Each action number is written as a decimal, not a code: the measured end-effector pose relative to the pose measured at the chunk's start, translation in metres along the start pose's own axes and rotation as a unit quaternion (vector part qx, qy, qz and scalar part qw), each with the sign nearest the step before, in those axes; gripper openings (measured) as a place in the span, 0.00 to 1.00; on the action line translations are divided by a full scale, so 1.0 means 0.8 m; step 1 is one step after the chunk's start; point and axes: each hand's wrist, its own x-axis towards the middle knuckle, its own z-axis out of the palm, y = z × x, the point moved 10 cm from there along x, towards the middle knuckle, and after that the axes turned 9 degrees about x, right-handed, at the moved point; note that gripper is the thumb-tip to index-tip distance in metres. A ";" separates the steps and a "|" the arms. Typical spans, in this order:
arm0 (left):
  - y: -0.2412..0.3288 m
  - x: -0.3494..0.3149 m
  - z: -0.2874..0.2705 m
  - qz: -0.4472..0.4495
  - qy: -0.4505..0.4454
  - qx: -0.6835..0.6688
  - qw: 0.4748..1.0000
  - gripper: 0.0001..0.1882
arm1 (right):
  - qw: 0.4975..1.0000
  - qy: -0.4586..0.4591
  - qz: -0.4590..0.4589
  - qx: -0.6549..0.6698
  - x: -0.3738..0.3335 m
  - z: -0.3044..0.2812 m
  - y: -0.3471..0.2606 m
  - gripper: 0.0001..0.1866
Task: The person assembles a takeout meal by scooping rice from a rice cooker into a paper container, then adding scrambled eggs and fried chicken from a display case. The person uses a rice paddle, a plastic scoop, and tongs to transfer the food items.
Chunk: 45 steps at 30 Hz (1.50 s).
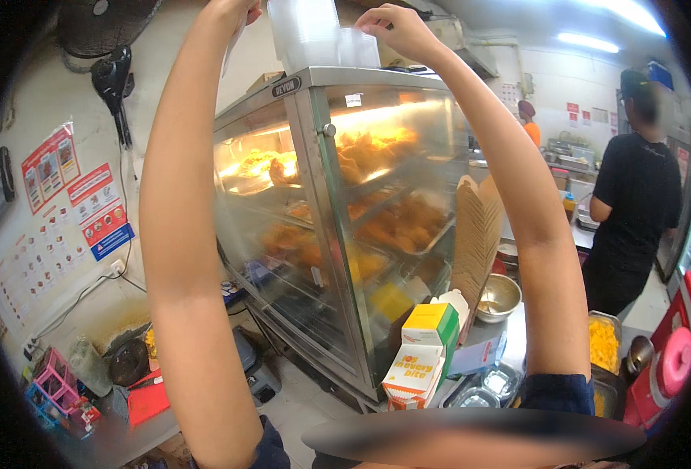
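Observation:
Both my arms reach up to the top of a glass-and-steel food warmer filled with trays of fried food. A tall stack of clear plastic tubs stands on it, with a shorter stack of plastic tubs to its right. My right hand bends its fingers closed at the upper rim of the shorter stack. Left of the tall stack, my left hand is partly cut off by the upper edge. Its fingers look curled, and a thin pale thing shows by the wrist; what it is I cannot make out.
Folded cardboard boxes, a printed carton, a metal bowl and foil trays stand right of the warmer. A person in black stands at the right; another in orange is farther back. A fan hangs upper left.

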 end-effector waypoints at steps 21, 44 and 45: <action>-0.020 0.031 0.007 -0.044 0.125 0.004 0.991 0.33 | 0.989 -0.050 -0.080 0.113 0.035 0.001 -0.021 0.07; 0.047 0.024 -0.052 0.179 0.279 -0.148 0.932 0.20 | 0.999 0.038 0.013 0.036 0.024 -0.014 -0.003 0.06; 0.052 0.017 -0.065 0.201 0.292 -0.142 0.924 0.20 | 0.999 0.039 0.019 0.020 0.028 -0.018 -0.002 0.06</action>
